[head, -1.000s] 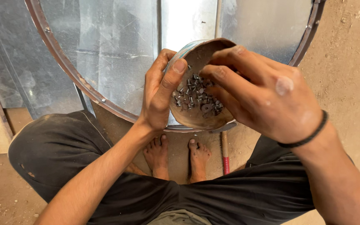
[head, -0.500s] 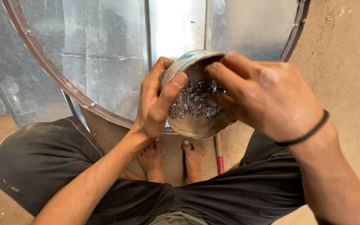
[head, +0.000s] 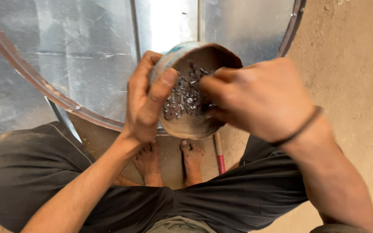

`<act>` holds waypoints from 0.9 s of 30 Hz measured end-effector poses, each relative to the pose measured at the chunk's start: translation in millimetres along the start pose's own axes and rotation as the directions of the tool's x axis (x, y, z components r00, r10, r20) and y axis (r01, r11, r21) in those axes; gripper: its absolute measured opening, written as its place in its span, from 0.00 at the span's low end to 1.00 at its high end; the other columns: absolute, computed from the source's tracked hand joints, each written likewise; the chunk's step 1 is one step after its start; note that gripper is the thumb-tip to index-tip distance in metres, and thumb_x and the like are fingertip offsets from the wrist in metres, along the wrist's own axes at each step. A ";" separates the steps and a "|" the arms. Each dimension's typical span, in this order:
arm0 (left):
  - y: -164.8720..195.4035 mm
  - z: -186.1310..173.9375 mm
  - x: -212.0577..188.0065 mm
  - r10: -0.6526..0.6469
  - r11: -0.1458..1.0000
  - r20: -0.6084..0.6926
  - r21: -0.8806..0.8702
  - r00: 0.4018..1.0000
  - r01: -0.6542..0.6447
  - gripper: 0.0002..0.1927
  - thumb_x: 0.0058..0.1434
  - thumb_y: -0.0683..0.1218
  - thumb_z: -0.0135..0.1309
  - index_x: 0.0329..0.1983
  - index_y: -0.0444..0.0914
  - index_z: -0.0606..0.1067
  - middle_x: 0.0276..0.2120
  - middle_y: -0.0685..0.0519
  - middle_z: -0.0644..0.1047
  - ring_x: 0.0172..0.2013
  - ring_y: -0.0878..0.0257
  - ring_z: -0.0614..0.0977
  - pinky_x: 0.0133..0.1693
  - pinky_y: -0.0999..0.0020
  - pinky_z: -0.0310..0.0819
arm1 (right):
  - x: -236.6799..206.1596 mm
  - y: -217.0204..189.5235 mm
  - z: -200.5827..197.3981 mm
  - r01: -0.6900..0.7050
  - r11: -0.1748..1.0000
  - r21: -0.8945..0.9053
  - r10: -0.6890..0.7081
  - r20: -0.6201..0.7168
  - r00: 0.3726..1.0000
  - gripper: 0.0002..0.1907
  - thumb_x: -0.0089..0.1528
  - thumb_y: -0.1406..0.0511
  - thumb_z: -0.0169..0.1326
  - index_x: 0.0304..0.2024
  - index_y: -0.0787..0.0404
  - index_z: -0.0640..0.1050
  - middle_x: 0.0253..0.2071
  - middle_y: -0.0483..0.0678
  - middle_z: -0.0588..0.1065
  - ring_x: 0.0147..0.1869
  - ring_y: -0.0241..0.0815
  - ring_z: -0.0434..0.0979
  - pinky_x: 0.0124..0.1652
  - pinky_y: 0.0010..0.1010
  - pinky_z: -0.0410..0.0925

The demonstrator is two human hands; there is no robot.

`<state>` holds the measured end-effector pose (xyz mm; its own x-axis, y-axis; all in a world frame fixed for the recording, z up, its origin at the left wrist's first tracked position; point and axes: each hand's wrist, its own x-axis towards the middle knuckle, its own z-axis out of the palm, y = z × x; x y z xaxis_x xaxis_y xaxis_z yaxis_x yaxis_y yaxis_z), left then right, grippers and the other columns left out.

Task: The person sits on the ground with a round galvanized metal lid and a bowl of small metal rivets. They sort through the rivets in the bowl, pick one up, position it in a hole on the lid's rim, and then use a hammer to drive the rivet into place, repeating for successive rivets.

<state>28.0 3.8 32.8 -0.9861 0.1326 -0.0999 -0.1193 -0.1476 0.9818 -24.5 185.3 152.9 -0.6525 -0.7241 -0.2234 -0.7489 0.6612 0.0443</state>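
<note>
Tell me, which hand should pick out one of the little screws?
Probably the right hand: its fingers are already inside the bowl among the screws, while the left hand grips the bowl's rim.

Rusty, matt tin bowl [head: 195, 116] holds shiny metal rivets [head: 182, 97]; glossy galvanised sheet [head: 87, 56].

Left hand [head: 145, 101] raised in front of the chest, fingers curled, thumb pressed forward in a firm grasp, forearm running down to the lower left. Right hand [head: 260, 97] level with it, blurred, knuckles up, fingertips bunched and dipped downward, dark band at the wrist, forearm sloping to the lower right. Bare feet together below.
</note>
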 end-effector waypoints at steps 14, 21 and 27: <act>2.2 -16.6 0.2 0.000 0.999 -0.061 0.043 0.998 0.003 0.30 0.71 0.67 0.50 0.48 0.34 0.70 0.33 0.54 0.72 0.34 0.71 0.71 0.39 0.75 0.67 | -16.3 10.8 9.2 -0.113 0.993 0.040 0.118 -0.170 0.978 0.11 0.60 0.57 0.66 0.40 0.54 0.83 0.31 0.41 0.80 0.26 0.44 0.78 0.23 0.33 0.68; -7.3 -14.0 -6.4 -0.089 0.987 -0.045 -0.135 0.995 0.082 0.30 0.64 0.58 0.57 0.54 0.35 0.59 0.35 0.51 0.76 0.31 0.68 0.78 0.32 0.73 0.76 | 4.6 -8.6 36.9 -0.278 0.960 -0.037 0.273 -0.103 0.956 0.24 0.62 0.67 0.59 0.61 0.64 0.75 0.49 0.51 0.81 0.25 0.39 0.80 0.23 0.29 0.72; -17.0 4.7 -10.9 -0.231 0.756 -0.156 -0.650 0.960 0.076 0.39 0.56 0.43 0.55 0.68 0.39 0.51 0.54 0.47 0.68 0.56 0.57 0.73 0.63 0.56 0.69 | 13.1 -17.0 59.2 -0.286 0.939 0.193 0.321 -0.183 0.929 0.33 0.58 0.71 0.57 0.67 0.63 0.69 0.62 0.53 0.77 0.29 0.44 0.82 0.26 0.31 0.74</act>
<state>41.3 9.5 18.0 -0.9376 0.0085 -0.3477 -0.2403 -0.7385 0.6299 -13.5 176.1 91.5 -0.8676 -0.4970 -0.0155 -0.4943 0.8654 -0.0822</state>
